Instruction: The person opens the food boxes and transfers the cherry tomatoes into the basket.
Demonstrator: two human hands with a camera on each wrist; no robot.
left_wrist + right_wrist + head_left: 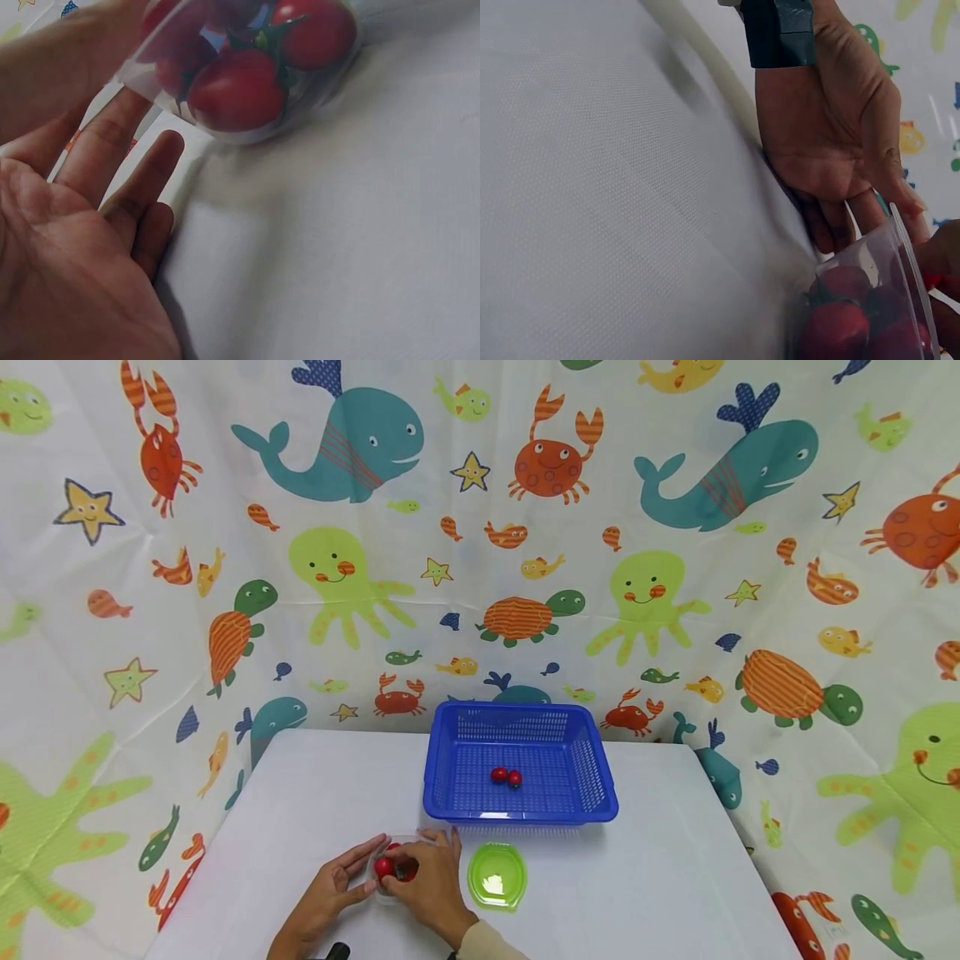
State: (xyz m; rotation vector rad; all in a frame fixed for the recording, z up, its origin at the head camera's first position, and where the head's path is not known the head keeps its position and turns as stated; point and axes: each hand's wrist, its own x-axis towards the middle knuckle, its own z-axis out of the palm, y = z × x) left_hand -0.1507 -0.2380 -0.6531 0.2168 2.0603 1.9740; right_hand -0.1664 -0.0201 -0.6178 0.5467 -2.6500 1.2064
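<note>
Tub (874, 259) on the near part of the tabletop (660, 860), left of the lid (497, 877); mouth up, walls of clear, glossy plastic, thin rim. Right hand (433, 878) over it, thumb and fingers pinching a tomato (384, 867) at the mouth; which way its stem end points, and any long axis, cannot be told, as fingers cover much of it. Left hand (330, 889) loosely cupped at the left wall, fingers relaxed and apart, thumb by the rim. Packed tomatoes (238, 90) show through the plastic: smooth, red, nearly round, green leafy tops turned different ways. Lid flat, light green, shiny, roundish, small tab towards the person. Basket (517, 817) beyond: blue lattice plastic, oblong, long axis left to right; two loose tomatoes (499, 774) inside, side by side. Tabletop white, finely woven in close view.
</note>
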